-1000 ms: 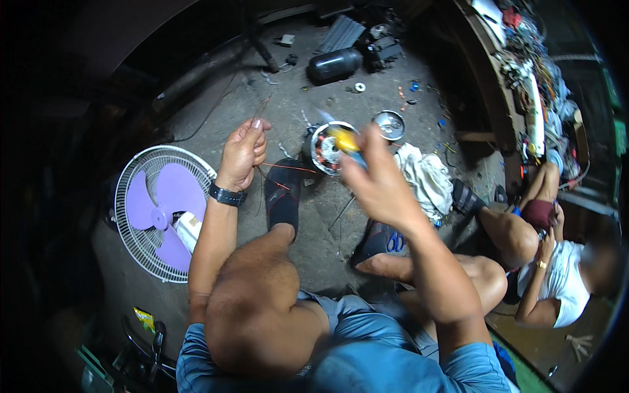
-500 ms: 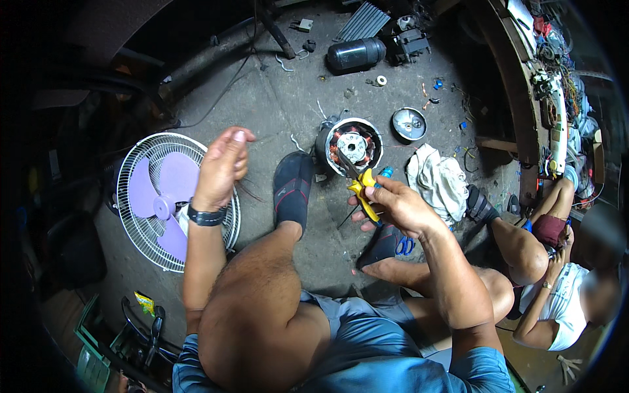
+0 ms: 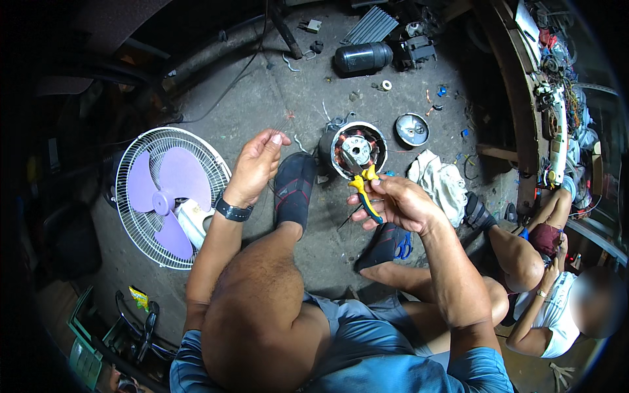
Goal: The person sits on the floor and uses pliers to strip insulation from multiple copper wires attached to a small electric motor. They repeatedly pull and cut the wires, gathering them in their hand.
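My left hand (image 3: 259, 165) is closed in a pinch on a tuft of fine wire (image 3: 285, 123), its loose strands fanning out above the fingertips. Held in my right hand (image 3: 407, 204) is a pair of pliers (image 3: 358, 186) with yellow and dark handles, their jaws pointing up and left. Just beyond the jaws stands an open electric motor (image 3: 356, 145), a round metal shell with copper windings and a pale hub. A thin dark rod (image 3: 350, 217) shows by my right fingers; I cannot tell whether I hold it.
A fan (image 3: 161, 202) with purple blades and a white wire guard lies at left. Around the motor are a round metal cover (image 3: 412, 130), a white cloth (image 3: 438, 183), a tape roll (image 3: 386, 85) and a black cylinder (image 3: 362, 59). Another person (image 3: 550, 308) sits at right.
My left hand has moved right, away from the fan, and the wire strands now show above its fingertips. My right hand keeps the pliers near the motor, with their handles turned slightly.
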